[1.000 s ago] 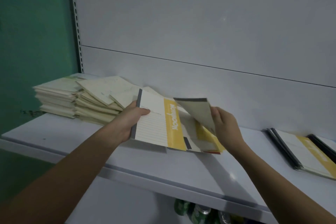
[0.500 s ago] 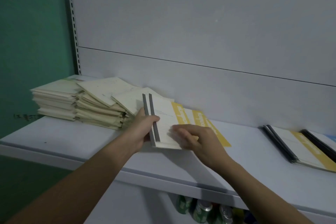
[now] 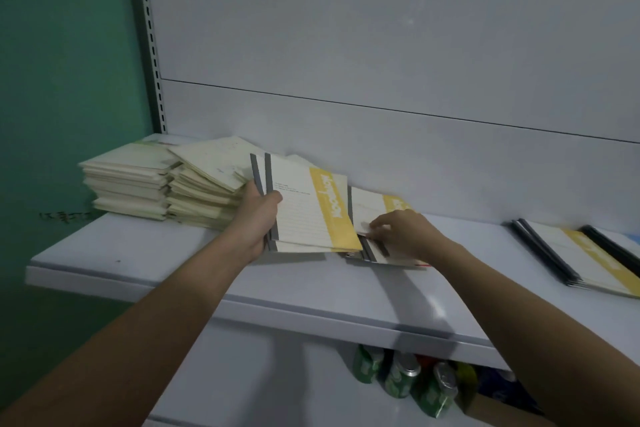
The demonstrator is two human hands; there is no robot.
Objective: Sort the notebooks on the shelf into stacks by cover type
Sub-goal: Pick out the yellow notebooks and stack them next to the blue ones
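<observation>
Left grip [image 3: 258,218] curled round spines of two yellow-banded notebooks [image 3: 308,208], right grip [image 3: 403,232] just beside, fingertips pinching another notebook [image 3: 372,208] on the shelf [image 3: 145,253]

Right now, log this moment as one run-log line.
left hand: holds yellow-banded grey-spined notebooks | right hand: fingers on lower yellow-banded notebook | sort unfinished
</observation>
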